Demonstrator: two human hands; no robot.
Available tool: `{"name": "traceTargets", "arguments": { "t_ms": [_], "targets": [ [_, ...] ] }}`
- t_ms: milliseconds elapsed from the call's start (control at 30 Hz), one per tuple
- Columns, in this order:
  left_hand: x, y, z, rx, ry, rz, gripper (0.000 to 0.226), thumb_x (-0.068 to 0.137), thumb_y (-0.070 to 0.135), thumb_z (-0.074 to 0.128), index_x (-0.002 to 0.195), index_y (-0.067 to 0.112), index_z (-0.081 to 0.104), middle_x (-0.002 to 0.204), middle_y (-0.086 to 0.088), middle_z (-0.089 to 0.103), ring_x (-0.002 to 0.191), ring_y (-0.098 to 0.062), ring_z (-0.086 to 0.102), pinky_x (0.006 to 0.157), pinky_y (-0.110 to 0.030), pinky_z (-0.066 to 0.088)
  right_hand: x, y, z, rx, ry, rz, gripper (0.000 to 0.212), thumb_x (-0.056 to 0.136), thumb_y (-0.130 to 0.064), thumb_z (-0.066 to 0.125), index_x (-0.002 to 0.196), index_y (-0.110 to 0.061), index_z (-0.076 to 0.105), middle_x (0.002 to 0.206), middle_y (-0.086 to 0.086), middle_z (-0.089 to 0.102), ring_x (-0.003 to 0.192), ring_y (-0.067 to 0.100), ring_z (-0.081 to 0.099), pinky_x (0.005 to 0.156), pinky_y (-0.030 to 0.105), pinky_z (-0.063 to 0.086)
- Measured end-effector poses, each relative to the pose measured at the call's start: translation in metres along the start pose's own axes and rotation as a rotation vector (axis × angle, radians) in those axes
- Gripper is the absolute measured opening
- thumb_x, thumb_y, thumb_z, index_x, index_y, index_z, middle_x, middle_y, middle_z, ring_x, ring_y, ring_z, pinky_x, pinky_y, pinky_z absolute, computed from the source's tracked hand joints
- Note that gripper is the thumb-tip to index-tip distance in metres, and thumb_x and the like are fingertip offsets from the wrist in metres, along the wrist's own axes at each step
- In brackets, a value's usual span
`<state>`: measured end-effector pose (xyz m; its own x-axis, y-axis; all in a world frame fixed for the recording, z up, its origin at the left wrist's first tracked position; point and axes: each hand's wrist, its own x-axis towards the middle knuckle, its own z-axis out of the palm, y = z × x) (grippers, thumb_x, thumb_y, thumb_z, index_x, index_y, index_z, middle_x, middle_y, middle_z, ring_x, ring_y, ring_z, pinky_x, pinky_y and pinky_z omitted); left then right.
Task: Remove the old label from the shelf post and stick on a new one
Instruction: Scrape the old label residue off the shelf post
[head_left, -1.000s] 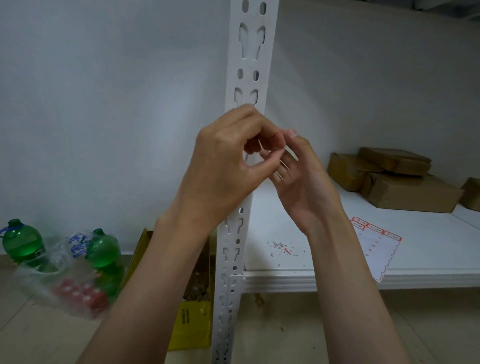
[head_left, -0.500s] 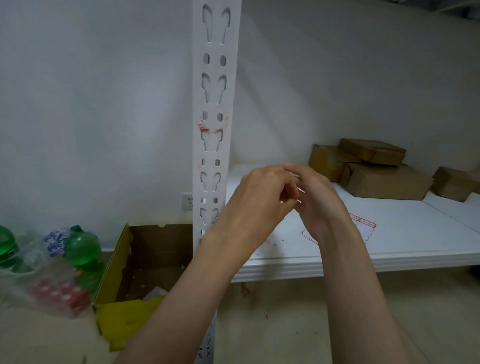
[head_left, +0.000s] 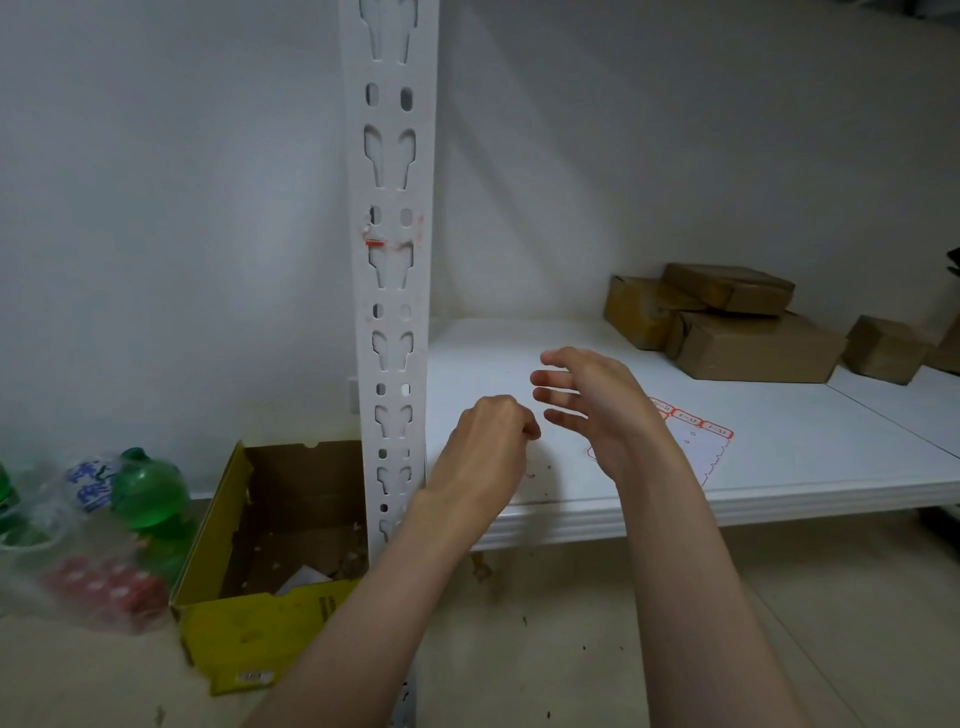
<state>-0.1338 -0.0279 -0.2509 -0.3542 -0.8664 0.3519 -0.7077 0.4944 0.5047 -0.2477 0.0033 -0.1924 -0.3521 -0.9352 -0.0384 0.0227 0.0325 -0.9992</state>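
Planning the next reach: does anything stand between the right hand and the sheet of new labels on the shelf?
Nothing visible does. The right hand hovers open just above the label sheet, which lies flat on the shelf. The cardboard boxes sit farther back, out of the path.

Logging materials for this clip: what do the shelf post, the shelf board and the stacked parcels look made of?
Shelf post: likely white-painted metal, thin with punched keyhole slots. Shelf board: smooth white, perhaps laminated board or coated metal; unclear. Parcels: matte brown cardboard or paper wrap with creased folds.
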Motion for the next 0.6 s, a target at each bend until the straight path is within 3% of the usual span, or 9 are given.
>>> {"name": "traceTargets", "arguments": {
  "t_ms": [133, 300, 400, 500, 600],
  "targets": [
    [0.001, -0.008, 0.002, -0.038, 0.012, -0.051, 0.035, 0.092, -0.002, 0.061, 0.119, 0.018, 0.069, 0.102, -0.007, 0.072, 0.087, -0.02, 0.07, 0.083, -0.039, 0.059, 0.003, 0.005, 0.0, -0.065, -0.001, 0.01, 0.019, 0.096, -0.024, 0.061, 0.111, -0.015, 0.067, 0.099, 0.005, 0.076, 0.09, 0.018, 0.073, 0.077, 0.03, 0.057],
    [0.002, -0.008, -0.001, -0.05, 0.113, -0.038, 0.006, 0.087, 0.02, 0.075, 0.091, 0.015, 0.073, 0.084, -0.004, 0.069, 0.074, -0.019, 0.068, 0.076, -0.035, 0.059, 0.005, 0.008, 0.002, -0.102, -0.003, 0.01, 0.019, 0.096, -0.024, 0.061, 0.111, -0.015, 0.067, 0.1, 0.006, 0.076, 0.092, 0.019, 0.073, 0.081, 0.032, 0.057],
    [0.004, -0.01, 0.005, 0.032, 0.113, 0.014, 0.016, 0.093, 0.021, 0.068, 0.104, 0.013, 0.076, 0.093, -0.004, 0.062, 0.083, -0.021, 0.062, 0.074, -0.029, 0.051, 0.006, 0.009, 0.004, -0.107, -0.003, 0.004, 0.018, 0.096, -0.023, 0.061, 0.11, -0.015, 0.068, 0.098, 0.005, 0.076, 0.093, 0.02, 0.073, 0.08, 0.031, 0.057],
    [0.003, -0.01, 0.007, 0.044, 0.116, 0.041, 0.031, 0.095, 0.011, 0.064, 0.126, 0.014, 0.066, 0.114, -0.007, 0.062, 0.096, -0.023, 0.065, 0.082, -0.028, 0.054, 0.006, 0.008, 0.006, -0.101, -0.002, -0.005, 0.017, 0.096, -0.022, 0.061, 0.109, -0.015, 0.068, 0.098, 0.006, 0.076, 0.09, 0.019, 0.073, 0.08, 0.031, 0.057],
    [-0.002, 0.001, -0.008, 0.001, 0.158, 0.085, 0.024, 0.098, 0.022, 0.061, 0.12, 0.016, 0.07, 0.105, -0.006, 0.07, 0.089, -0.023, 0.068, 0.084, -0.034, 0.057, 0.006, 0.005, 0.009, -0.038, 0.014, -0.049, 0.017, 0.096, -0.02, 0.062, 0.11, -0.013, 0.068, 0.099, 0.008, 0.076, 0.085, 0.017, 0.072, 0.075, 0.028, 0.057]
  ]
}}
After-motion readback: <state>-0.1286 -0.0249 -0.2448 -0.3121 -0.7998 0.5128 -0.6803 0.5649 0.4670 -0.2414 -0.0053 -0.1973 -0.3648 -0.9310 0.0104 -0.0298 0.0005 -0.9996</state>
